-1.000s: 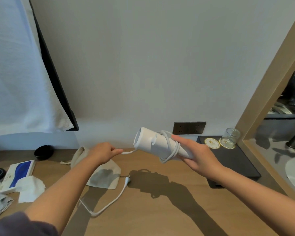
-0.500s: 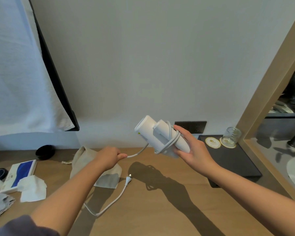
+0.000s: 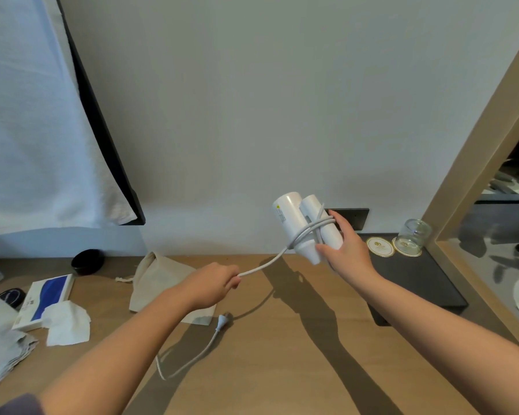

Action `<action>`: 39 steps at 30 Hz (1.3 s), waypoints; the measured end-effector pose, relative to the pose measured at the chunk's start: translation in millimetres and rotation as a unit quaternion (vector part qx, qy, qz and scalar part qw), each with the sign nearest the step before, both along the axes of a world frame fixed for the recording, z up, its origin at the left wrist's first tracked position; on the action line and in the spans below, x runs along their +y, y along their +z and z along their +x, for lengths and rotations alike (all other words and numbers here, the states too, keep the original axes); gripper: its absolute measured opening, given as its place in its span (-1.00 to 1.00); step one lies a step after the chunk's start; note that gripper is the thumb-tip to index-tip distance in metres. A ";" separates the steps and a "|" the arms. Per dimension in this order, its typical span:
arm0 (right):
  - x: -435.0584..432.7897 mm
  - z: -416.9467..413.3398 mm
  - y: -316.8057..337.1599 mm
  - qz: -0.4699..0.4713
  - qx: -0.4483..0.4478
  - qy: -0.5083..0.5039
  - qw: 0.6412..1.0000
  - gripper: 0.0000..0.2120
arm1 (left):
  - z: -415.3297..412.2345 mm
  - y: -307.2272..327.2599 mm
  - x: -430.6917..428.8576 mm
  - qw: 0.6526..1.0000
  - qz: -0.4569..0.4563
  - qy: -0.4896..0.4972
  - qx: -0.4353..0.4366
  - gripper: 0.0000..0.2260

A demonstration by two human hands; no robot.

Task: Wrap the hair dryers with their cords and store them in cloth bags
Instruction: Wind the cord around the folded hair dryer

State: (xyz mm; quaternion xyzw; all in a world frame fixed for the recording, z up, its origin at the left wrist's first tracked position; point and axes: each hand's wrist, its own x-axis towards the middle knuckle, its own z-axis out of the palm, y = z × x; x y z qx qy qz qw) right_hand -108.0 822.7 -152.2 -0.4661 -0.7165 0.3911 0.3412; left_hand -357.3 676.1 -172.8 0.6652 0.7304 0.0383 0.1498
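Observation:
A white folded hair dryer (image 3: 294,223) is held up above the wooden table, nearly upright, by my right hand (image 3: 346,250), which grips its lower right side. Its white cord (image 3: 261,266) loops around the body and runs down-left into my left hand (image 3: 213,284), which is closed on it. The rest of the cord trails onto the table and ends in a plug (image 3: 222,320). A beige cloth bag (image 3: 159,280) lies flat on the table behind my left hand, partly hidden by my left hand and forearm.
A black tray (image 3: 417,283) with two coasters and an upturned glass (image 3: 414,236) sits at the right, by a wall socket (image 3: 357,217). At the left lie a blue-white box (image 3: 47,298), tissues (image 3: 68,323), folded cloths (image 3: 3,354) and a black bowl (image 3: 87,261). A mirror frame borders the right.
My right hand has tipped the dryer from lying sideways to nearly upright and raised it toward the wall. My left hand has dropped lower, drawing the cord out longer and tauter.

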 end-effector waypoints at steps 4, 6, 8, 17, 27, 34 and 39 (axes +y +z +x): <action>4.7 -2.6 -5.2 0.022 -0.134 -0.012 0.991 -0.30 | 4.9 15.9 2.7 0.999 0.023 -0.045 -0.007 -0.77; 7.1 -1.0 -5.9 0.076 -0.239 -0.007 0.968 -0.31 | 2.8 21.8 1.9 0.998 0.038 -0.059 -0.005 -0.77; 9.4 3.1 -7.2 0.114 -0.314 0.000 0.943 -0.33 | 0.2 28.2 0.8 0.996 0.059 -0.071 0.001 -0.77; -0.3 6.4 -10.5 0.199 -0.488 0.188 0.829 -0.33 | -2.2 48.7 11.5 0.952 0.255 -0.150 0.075 -0.63; -16.1 4.0 -2.7 0.327 -0.473 0.375 0.727 -0.34 | -8.5 71.5 22.8 0.938 0.295 -0.173 0.061 -0.61; -19.0 12.6 10.9 0.436 -0.394 0.428 0.686 -0.43 | -9.5 79.7 28.9 0.953 0.279 -0.114 0.038 -0.57; -26.2 16.6 26.1 0.477 -0.332 0.417 0.699 -0.11 | -4.3 78.4 37.0 0.970 0.229 -0.056 -0.061 -0.71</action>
